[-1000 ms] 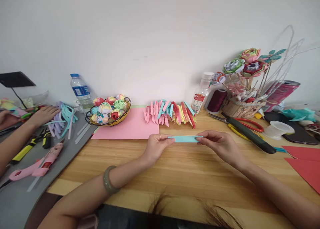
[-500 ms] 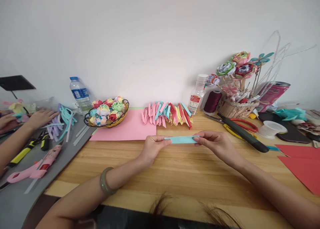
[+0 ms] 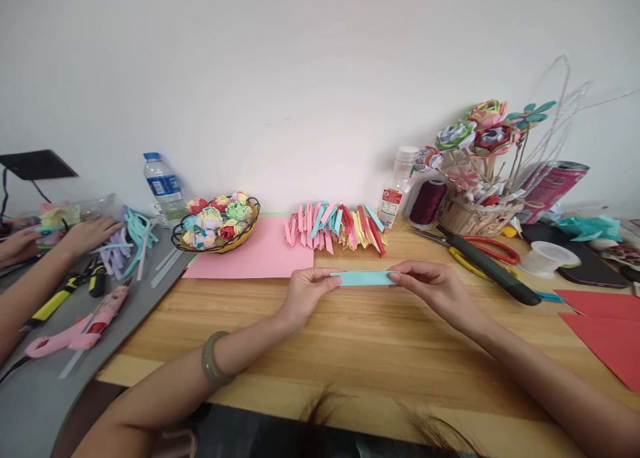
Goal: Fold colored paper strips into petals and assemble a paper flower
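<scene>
A light blue folded paper strip (image 3: 366,279) is stretched level between my two hands, above the wooden table (image 3: 350,351). My left hand (image 3: 311,290) pinches its left end between thumb and fingers. The right end is pinched in my right hand (image 3: 425,283). Behind the strip lies a row of folded paper pieces (image 3: 333,227) in pink, blue, yellow and red. Pink paper sheets (image 3: 250,258) lie flat behind my left hand.
A basket of paper flowers (image 3: 217,223) and a water bottle (image 3: 164,186) stand back left. A co-worker's hands (image 3: 90,237) are at far left near a pink glue gun (image 3: 83,330). Pliers, a cutter (image 3: 487,265) and red paper (image 3: 600,338) lie right.
The view has shifted slightly, so the surroundings sit a little differently. Both my hands still hold the blue strip, almost unmoved.
</scene>
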`<state>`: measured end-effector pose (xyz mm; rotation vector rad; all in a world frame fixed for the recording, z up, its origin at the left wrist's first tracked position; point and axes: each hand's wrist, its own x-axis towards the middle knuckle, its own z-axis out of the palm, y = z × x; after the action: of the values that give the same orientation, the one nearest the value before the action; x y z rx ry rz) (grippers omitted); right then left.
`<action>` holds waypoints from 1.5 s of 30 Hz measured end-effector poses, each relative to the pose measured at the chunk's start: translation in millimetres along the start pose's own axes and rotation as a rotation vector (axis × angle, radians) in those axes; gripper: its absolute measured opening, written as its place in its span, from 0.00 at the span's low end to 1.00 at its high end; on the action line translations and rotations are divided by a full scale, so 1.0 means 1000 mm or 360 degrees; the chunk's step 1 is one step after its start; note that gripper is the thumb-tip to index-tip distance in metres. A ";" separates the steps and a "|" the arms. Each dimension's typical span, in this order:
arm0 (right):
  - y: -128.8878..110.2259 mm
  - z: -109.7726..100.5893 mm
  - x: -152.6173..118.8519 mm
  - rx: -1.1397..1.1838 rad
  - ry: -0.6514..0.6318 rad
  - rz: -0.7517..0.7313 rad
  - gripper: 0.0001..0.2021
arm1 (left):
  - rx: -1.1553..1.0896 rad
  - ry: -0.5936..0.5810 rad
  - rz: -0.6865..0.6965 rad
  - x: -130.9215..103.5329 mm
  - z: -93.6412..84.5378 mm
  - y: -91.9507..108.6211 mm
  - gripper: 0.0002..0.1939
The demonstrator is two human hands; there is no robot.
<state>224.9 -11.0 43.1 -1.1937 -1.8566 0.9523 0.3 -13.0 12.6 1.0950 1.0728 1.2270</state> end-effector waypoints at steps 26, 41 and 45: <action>0.015 -0.007 -0.001 -0.0323 0.0137 -0.0463 0.09 | 0.0623 -0.0221 0.0799 0.015 -0.009 -0.008 0.05; 0.039 -0.007 -0.002 -0.1551 -0.0443 -0.1301 0.12 | 0.1934 -0.0834 0.1923 0.025 -0.022 -0.007 0.11; 0.038 -0.007 -0.001 -0.1460 -0.0469 -0.1191 0.14 | 0.1979 -0.0917 0.1875 0.026 -0.024 -0.005 0.11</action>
<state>246.4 0.4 12.5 -0.6715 -2.8023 -0.2042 -20.9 14.3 3.6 3.1021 0.6051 0.7978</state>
